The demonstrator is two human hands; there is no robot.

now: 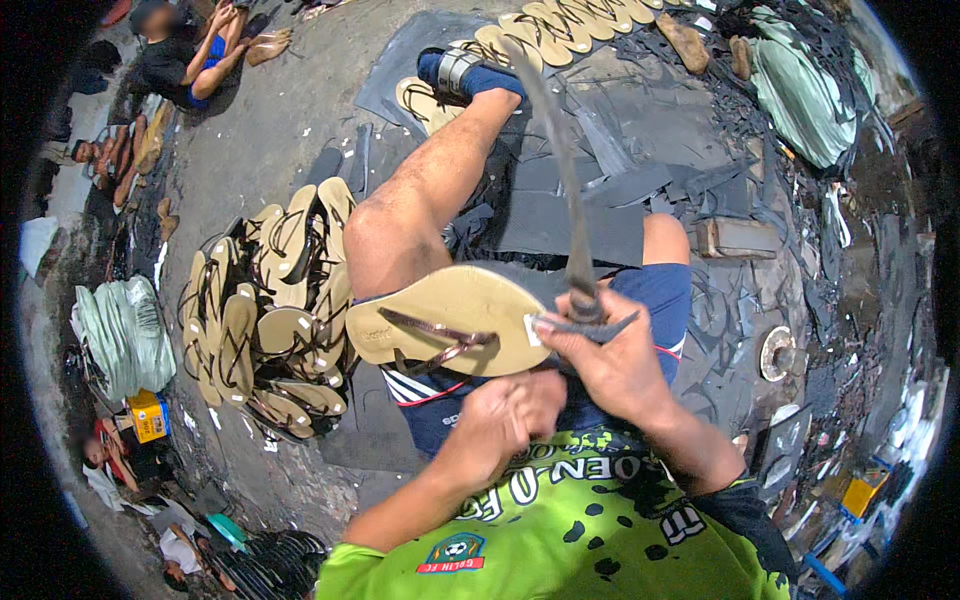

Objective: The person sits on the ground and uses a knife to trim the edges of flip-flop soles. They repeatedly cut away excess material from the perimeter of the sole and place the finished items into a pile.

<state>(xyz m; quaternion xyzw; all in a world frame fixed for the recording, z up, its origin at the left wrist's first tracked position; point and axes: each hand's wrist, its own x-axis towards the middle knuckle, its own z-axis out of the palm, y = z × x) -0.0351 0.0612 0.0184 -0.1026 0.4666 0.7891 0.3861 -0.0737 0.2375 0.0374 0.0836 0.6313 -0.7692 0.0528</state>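
Right hand (612,358) bent at the wrist, forearm slanting in from lower right; its grip is closed on a long knife (565,160), blade pointing up and away from the body, thumb at the heel of a tan sandal (440,320) with brown straps. Sandal lies above the lap, toe to the left, heel at the right hand. Left hand (510,415) just below the sandal's near edge, knuckles up, fingers curled and blurred; cannot tell whether its grip has hold of anything. Room: sandal pile (285,330) crowds the left side by the knee; dark scraps (570,220) and a block (740,239) bound the right; bare floor (310,90) lies beyond the pile, toward the far left. Writing: small white label (532,329) on the heel, too small to read; faint print on the footbed; white lettering and a football crest (458,548) on the green shirt (540,555); printed yellow box (149,415) at far left
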